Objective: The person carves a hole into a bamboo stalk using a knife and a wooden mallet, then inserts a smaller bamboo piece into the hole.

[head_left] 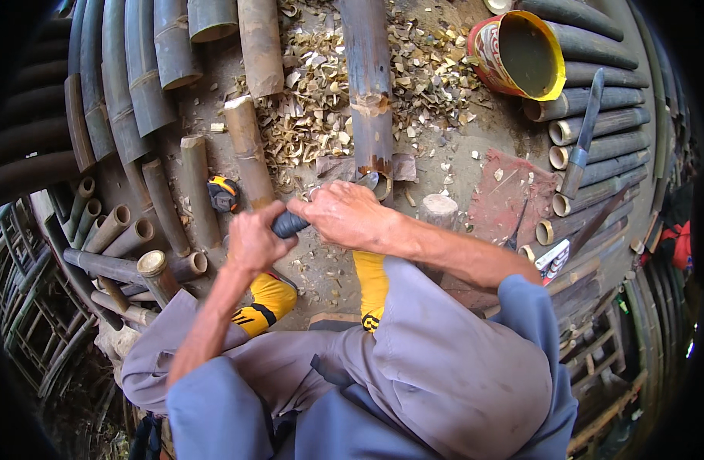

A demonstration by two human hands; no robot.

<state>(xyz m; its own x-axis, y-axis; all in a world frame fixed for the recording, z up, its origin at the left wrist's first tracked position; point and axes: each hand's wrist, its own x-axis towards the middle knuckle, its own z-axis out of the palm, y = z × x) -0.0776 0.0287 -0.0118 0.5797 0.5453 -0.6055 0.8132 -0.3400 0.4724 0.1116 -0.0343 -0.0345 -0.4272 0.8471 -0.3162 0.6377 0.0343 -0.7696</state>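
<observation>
A knife with a dark wrapped handle [289, 224] is gripped by both of my hands in front of my knees. My left hand [254, 239] is closed round the handle's left part. My right hand [350, 216] is closed further along it and hides most of the tool. Beyond the right knuckles a short piece of metal blade [369, 181] shows at the near end of a thick dark bamboo pole [369, 84]. That pole points away from me, its cut end near my right hand. Whether the blade touches the rim I cannot tell.
Wood chips [313, 100] lie around the pole. A bucket of dark liquid [524, 57] stands at the far right, near another knife [584, 134] on bamboo lengths [597, 146]. A tape measure [223, 193] and upright bamboo pieces [200, 188] are at left; a wooden stump [439, 207] is at right.
</observation>
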